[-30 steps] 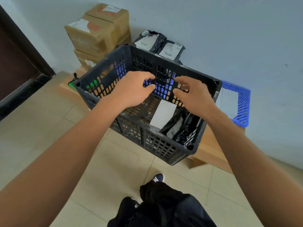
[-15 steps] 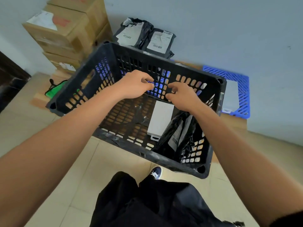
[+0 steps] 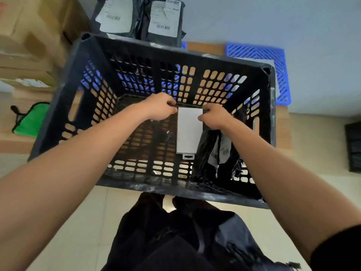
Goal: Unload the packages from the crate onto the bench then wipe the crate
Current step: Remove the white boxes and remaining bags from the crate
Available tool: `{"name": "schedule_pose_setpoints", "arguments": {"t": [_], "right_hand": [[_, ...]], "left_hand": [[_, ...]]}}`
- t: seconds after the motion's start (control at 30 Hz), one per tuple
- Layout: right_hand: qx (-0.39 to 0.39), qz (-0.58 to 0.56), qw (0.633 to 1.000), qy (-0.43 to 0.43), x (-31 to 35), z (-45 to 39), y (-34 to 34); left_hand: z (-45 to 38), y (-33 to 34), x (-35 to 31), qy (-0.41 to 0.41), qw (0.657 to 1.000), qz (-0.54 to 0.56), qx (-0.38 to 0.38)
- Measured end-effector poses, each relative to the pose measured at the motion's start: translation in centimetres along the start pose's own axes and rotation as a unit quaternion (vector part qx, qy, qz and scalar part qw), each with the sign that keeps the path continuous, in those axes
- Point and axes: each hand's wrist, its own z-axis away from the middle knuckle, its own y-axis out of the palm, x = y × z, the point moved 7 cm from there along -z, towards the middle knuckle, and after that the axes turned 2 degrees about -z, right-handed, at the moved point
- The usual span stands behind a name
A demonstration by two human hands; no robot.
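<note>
Crate (image 3: 93, 61) sits on the tabletop (image 3: 281, 130) before you, white box (image 3: 188, 133) and black mailer (image 3: 213, 151) inside. Both your hands are down in it: left hand (image 3: 159, 108) and right hand (image 3: 214, 117) pinch the box's far corners.

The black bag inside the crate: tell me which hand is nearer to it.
Right. The right hand is at the white box's far right corner, just above the black bag. The left hand is at the box's far left corner, across the box from the bag.
</note>
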Motion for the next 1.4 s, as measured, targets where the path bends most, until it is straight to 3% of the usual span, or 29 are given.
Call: {"name": "schedule_pose_setpoints", "arguments": {"t": [0.17,0.37,0.57,0.73,1.17,1.4], "right_hand": [[-0.025,0.004,0.999,0.042,-1.3,-1.6,0.7],[-0.039,-0.067,0.994,0.082,-2.2,-3.1,2.3],[-0.036,-0.099,0.987,0.121,-3.0,-4.6,3.3],[-0.022,-0.138,0.978,0.157,-3.3,-5.4,4.8],[-0.007,-0.220,0.953,0.207,-4.1,-6.1,6.5],[0.002,-0.282,0.937,0.208,-3.5,-4.9,6.0]], "left_hand": [[-2.3,3.1,1.5,-0.007,0.999,0.006,0.047],[-4.5,5.6,3.3,-0.067,0.991,0.089,0.071],[-5.6,7.8,4.6,-0.138,0.957,0.239,0.088],[-5.9,9.7,5.0,-0.158,0.938,0.286,0.117],[-6.1,11.2,4.3,-0.155,0.928,0.318,0.120],[-5.6,8.7,4.2,-0.139,0.929,0.330,0.094]]}}
